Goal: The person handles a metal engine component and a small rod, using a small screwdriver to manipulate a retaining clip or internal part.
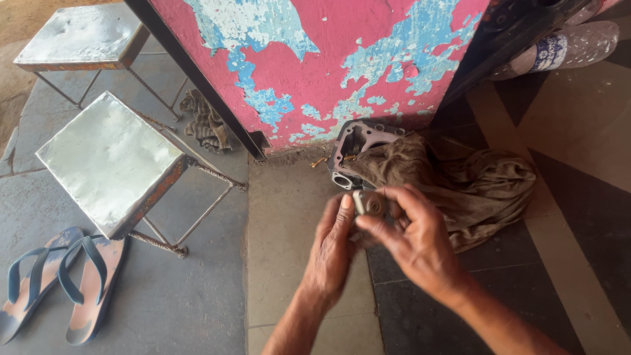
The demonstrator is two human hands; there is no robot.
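I see both hands meeting low over the stone floor point(296, 217). My left hand point(334, 246) cups a small round metal part point(369, 204) from below, thumb pressed to its edge; my right hand point(414, 240) pinches it from the other side, fingers curled. Behind it sits what looks like an engine cylinder head point(358, 148) under a brown rag point(460, 184), against the peeling pink wall point(315, 72)

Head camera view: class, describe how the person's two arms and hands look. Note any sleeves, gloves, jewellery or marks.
Both forearms are bare as far as the frame shows, with no sleeves in sight. The left hand and the right hand wear no gloves. No rings, watch or wristband are visible. Both hands look lean and veined, with short fingernails.
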